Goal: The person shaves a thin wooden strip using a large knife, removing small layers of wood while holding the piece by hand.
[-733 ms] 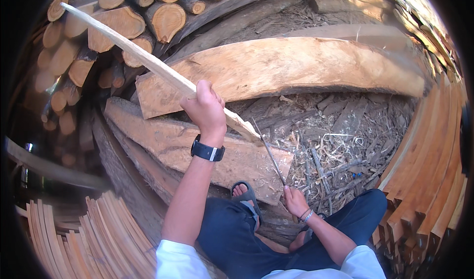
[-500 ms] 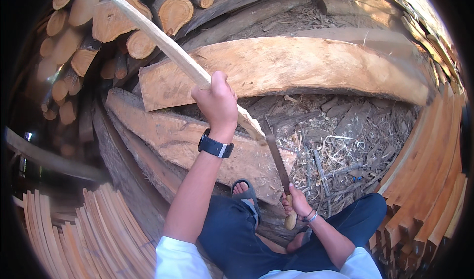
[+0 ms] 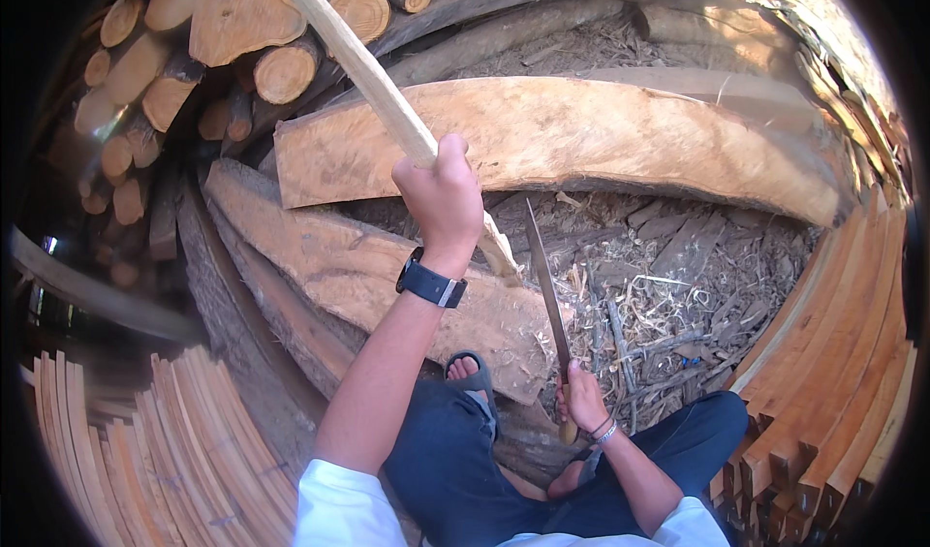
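Observation:
My left hand point(image 3: 441, 198) is closed around a long pale wooden pole point(image 3: 363, 72), which slants from the upper left down toward the middle. Its near end looks rough and chipped, just past my fist. In my right hand point(image 3: 583, 399) is a long-bladed knife point(image 3: 549, 285), gripped by its light wooden handle, the narrow blade pointing up and away from me. The blade stands to the right of the pole's near end, apart from it. Below that end lies a flat slab of wood point(image 3: 387, 276) on the ground.
A thick curved slab point(image 3: 572, 130) lies across the far side. Cut logs point(image 3: 287, 72) are stacked at the upper left. Sawn strips stand at the lower left point(image 3: 184, 440) and planks at the right point(image 3: 823, 334). Wood shavings point(image 3: 659, 295) cover the ground between.
The pole and my left hand have shifted slightly right, the pole now at a steeper slant. The knife blade has come away from the pole's end and points more upright.

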{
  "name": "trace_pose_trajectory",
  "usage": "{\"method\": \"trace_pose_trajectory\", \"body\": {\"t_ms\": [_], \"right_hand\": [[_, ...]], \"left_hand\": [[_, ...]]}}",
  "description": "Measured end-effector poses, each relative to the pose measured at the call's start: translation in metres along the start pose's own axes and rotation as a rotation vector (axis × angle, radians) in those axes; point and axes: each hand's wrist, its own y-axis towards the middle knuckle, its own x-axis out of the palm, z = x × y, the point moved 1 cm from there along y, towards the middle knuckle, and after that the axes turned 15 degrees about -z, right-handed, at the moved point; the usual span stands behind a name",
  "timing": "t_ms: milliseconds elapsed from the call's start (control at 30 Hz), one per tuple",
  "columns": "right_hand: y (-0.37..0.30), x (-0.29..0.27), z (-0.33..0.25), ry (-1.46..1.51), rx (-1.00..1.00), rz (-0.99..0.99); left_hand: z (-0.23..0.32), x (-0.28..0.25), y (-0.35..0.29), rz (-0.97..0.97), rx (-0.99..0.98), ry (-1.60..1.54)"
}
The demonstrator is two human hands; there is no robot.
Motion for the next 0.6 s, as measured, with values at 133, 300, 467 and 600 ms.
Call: {"method": "trace_pose_trajectory", "body": {"t_ms": [133, 300, 467, 600], "right_hand": [[-0.003, 0.002, -0.010, -0.101, -0.155, 0.029], [0.006, -0.002, 0.027, -0.314, 0.108, -0.015], [0.002, -0.006, 0.029, -0.096, 0.150, -0.045], [-0.001, -0.005, 0.006, 0.632, 0.384, -0.202]], "left_hand": [[-0.002, -0.001, 0.002, -0.029, 0.040, 0.006], [-0.006, 0.005, 0.002, -0.020, 0.034, 0.027], [-0.005, 0.001, 0.003, -0.020, 0.047, 0.036], [-0.007, -0.001, 0.004, -0.024, 0.031, 0.026]]}}
